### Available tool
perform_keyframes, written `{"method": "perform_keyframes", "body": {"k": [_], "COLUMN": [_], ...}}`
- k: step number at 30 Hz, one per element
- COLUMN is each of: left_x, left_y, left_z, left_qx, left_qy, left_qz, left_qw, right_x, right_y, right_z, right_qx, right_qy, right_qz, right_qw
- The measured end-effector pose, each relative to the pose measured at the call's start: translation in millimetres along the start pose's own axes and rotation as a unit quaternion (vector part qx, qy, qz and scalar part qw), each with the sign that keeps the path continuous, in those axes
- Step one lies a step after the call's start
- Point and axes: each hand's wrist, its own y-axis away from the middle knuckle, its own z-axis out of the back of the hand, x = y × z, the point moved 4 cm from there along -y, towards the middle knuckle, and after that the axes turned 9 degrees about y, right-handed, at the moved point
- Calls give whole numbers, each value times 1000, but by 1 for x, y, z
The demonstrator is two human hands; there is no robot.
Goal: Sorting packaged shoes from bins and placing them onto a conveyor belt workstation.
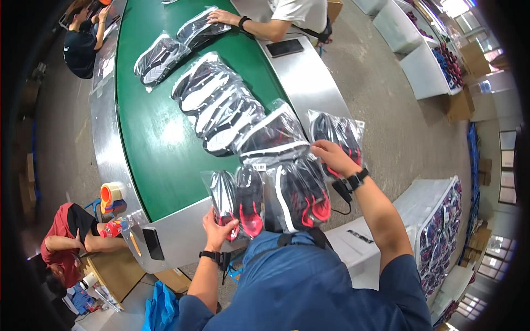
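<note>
Near the belt's front end, my left hand (217,227) grips a clear-bagged pair of black shoes with red toes (238,199), thumb on the near toe. My right hand (333,158) has its fingers bent and pressed at the edge of a bagged black shoe pair with white soles (276,135). Just beyond that hand lies another bagged black-and-red pair (338,135), partly covered by the hand. Between my hands, against my body, sits a bagged pair with red toes and a white sole edge (301,196).
Several bagged pairs (223,105) lie along the green conveyor belt (165,182) with metal edges. A co-worker's hand (223,17) touches a bagged pair at the far end. Phones (153,243) and tape rolls (110,192) rest on the metal. Bagged shoes fill a white bin (436,237) at right.
</note>
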Motion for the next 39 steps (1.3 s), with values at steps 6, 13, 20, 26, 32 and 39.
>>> {"method": "perform_keyframes", "body": {"k": [6,13,20,26,32,39], "left_x": [-40,-54,-68,-86,-32,-2], "left_y": [-16,-16,-13,13,36,50], "left_z": [12,14,5,48,98,118], "left_qx": [15,61,145,100,-15,-105], "left_qy": [-6,68,311,455,564,507], "left_qz": [-53,-41,19,102,223,146], "left_qw": [998,995,939,879,795,843], "right_x": [-22,8,39,126,184,131], "right_y": [-145,-154,-143,-87,8,95], "right_z": [-7,-32,-25,-33,-105,-195], "right_qx": [-69,-20,47,-61,-152,99], "right_qy": [75,-65,-75,168,312,308], "right_qz": [25,-21,-51,134,411,598], "right_qw": [995,997,995,975,843,733]}}
